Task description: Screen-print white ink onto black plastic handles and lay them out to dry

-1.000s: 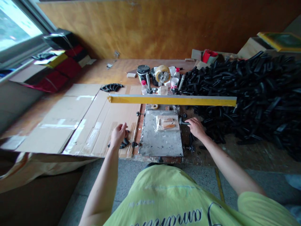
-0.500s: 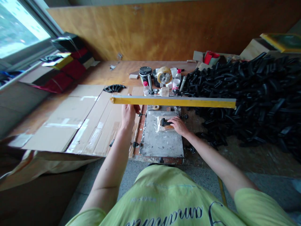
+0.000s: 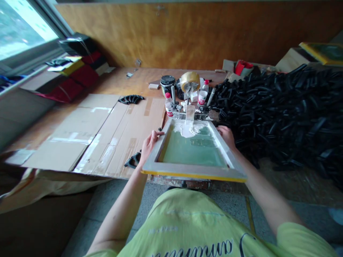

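A wooden screen-printing frame [image 3: 194, 167] with a yellow-edged near rail lies tilted over the work bed, its green mesh [image 3: 194, 151] facing up. White ink [image 3: 189, 129] is smeared across the far end of the mesh, and a clear plastic scraper [image 3: 190, 114] stands there. My left hand [image 3: 150, 146] grips the frame's left rail, with its fingers curled over the wood. My right hand [image 3: 226, 137] holds the right rail near the far corner. The metal plate and the black piece on it are hidden beneath the frame.
A large heap of black curved plastic pieces [image 3: 278, 110] fills the right side. Taped cardboard sheets [image 3: 93, 132] cover the left of the table, with small groups of black pieces [image 3: 131, 100] on them. Bottles, a tape roll [image 3: 190, 81] and a paint tin [image 3: 168, 85] stand behind the frame.
The frame has swung down toward me from its raised position and now covers the metal plate. Both of my hands have moved onto its side rails.
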`<action>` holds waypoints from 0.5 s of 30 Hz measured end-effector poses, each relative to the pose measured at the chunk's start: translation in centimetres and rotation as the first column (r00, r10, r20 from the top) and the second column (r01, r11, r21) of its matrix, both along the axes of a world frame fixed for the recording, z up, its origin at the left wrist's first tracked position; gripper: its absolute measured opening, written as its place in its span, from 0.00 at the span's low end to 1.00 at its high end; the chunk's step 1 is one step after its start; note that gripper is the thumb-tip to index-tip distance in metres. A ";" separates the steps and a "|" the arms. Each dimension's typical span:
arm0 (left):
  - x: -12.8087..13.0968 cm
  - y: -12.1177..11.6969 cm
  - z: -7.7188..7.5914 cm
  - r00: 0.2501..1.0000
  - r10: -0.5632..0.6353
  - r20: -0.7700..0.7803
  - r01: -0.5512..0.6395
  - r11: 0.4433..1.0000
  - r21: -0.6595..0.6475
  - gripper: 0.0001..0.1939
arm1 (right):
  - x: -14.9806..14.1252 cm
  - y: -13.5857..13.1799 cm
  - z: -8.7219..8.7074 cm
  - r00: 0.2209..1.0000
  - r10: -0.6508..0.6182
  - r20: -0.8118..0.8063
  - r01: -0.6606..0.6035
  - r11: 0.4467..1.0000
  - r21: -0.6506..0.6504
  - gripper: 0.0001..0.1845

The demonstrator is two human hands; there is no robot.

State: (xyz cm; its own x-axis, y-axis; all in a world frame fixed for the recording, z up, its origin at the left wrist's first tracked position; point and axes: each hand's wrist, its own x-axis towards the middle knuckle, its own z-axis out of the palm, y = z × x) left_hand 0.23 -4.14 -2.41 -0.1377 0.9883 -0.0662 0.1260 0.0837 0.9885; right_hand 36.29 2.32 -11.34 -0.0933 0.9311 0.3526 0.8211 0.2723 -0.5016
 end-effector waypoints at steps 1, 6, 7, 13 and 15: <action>-0.3 -0.9 -1.1 0.999 -0.048 -0.020 0.047 0.997 -0.055 0.29 | 0.1 0.8 0.9 0.999 -0.032 -0.015 0.033 0.999 0.026 0.20; -0.6 -2.9 -7.4 0.995 -0.092 -0.045 0.080 0.971 -0.224 0.33 | -6.7 4.5 4.9 0.990 0.085 0.111 -0.101 0.985 0.142 0.29; -0.5 -2.9 -8.4 0.994 -0.079 -0.070 0.061 0.971 -0.231 0.34 | -8.5 5.0 5.3 0.977 0.124 0.174 -0.145 0.984 0.107 0.28; -0.2 -2.7 -10.8 0.983 -0.077 -0.169 0.039 0.975 -0.219 0.31 | -12.2 3.2 4.0 0.871 0.313 0.379 -0.260 0.947 -0.187 0.06; -0.3 -2.8 -10.9 0.979 -0.092 -0.184 0.048 0.972 -0.230 0.31 | -11.2 1.3 3.9 0.809 0.446 0.383 -0.407 0.895 -0.183 0.08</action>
State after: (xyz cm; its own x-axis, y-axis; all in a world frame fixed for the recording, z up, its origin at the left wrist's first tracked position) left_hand -0.04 -6.93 -13.32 -0.1000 0.9590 -0.2652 0.3252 0.2834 0.9022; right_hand 25.14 3.65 -7.47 -0.6043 0.7886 0.1134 0.7660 0.6143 -0.1894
